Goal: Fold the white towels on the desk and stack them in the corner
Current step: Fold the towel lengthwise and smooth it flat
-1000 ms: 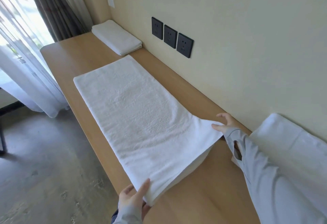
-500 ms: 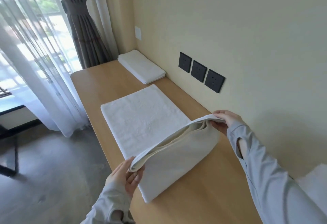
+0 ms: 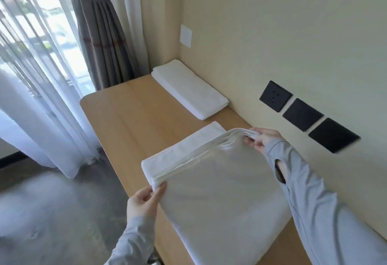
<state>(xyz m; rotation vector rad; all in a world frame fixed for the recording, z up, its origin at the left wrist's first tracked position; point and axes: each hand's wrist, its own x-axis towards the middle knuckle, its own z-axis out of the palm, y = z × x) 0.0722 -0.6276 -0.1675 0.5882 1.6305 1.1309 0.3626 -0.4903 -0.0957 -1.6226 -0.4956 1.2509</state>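
A white towel (image 3: 217,197) lies on the wooden desk (image 3: 134,114), its near half lifted and carried over toward the far end. My left hand (image 3: 144,200) pinches the raised edge's left corner. My right hand (image 3: 261,139) grips its right corner close to the wall. A strip of the towel's lower layer still shows beyond the raised edge. A second white towel (image 3: 188,93), folded into a neat rectangle, sits in the desk's far corner against the wall.
Three black wall sockets (image 3: 303,114) sit just right of my right hand, and a white switch plate (image 3: 185,35) hangs above the corner. Sheer white and grey curtains (image 3: 98,34) hang left of the desk. The desk's left edge drops to a grey floor (image 3: 52,212).
Both hands have lifted the towel's near end and carried it toward the far end, folding it nearly in half. The camera has moved closer to the corner.
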